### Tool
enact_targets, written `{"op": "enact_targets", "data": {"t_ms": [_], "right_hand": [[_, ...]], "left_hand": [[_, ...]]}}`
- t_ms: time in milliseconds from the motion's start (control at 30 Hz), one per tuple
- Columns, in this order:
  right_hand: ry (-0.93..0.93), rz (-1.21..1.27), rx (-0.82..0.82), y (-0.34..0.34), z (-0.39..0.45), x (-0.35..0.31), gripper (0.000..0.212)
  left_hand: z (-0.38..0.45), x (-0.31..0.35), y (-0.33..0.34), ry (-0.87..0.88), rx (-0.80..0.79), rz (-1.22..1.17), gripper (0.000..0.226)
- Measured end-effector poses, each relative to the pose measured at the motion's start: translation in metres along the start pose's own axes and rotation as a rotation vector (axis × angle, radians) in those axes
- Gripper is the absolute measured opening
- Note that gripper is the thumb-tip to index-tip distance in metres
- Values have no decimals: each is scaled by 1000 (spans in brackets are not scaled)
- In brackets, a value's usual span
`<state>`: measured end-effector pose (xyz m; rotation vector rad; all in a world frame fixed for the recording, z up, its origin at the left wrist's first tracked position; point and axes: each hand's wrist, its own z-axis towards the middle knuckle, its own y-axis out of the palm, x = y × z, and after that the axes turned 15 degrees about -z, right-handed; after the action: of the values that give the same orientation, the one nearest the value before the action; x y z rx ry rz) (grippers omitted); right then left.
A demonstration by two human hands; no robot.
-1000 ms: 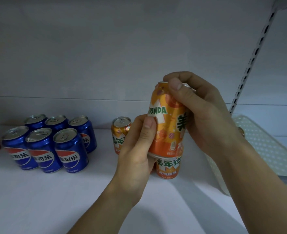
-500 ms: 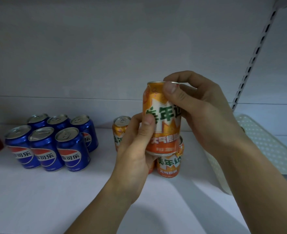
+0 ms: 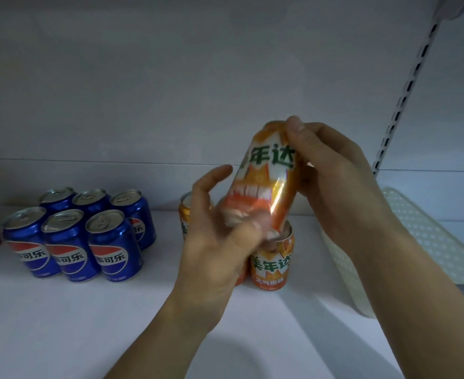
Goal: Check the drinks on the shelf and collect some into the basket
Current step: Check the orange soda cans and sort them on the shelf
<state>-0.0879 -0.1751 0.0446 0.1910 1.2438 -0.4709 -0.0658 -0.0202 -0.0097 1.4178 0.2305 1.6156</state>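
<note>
The right hand (image 3: 334, 181) clamps the orange can (image 3: 263, 176) near its top, tilted toward 1 o'clock above the shelf (image 3: 61, 324) — the left hand (image 3: 214, 258) cups its base, too blurred to tell whether it grips. Best to turn it slowly for reading, clear of the standing can (image 3: 272, 266) at 6 o'clock, then carry it to the basket (image 3: 416, 242) at 3 o'clock

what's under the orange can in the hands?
A second orange can on the shelf, its top partly hidden by the held can. The left hand mostly covers what stands left of it.
</note>
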Motion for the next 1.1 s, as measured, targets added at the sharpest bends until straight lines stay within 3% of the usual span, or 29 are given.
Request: {"op": "enact_targets", "data": {"t_ms": [67,167,300,467,733,900,1100], "right_hand": [[97,9,51,-3,2,0,51],[207,-11,-11,0,3,4,46],[227,-44,-57,7,3,9,44],[208,-36,-304,4,0,5,70],[-91,-165,15,10,-9,-3,56],[-320,-255,-1,14,-17,-7,77],[-524,-385,-73,25,-28,-14,77]], "left_hand": [[-3,-2,0,129,-63,124,91],[-4,-2,-1,280,-25,184,84],[-2,0,-1,360,3,204,76],[-5,7,-4,400,-1,200,71],[3,13,-14,313,52,426,65],[4,13,-23,233,-47,567,70],[-5,24,-32,193,-145,607,73]]}}
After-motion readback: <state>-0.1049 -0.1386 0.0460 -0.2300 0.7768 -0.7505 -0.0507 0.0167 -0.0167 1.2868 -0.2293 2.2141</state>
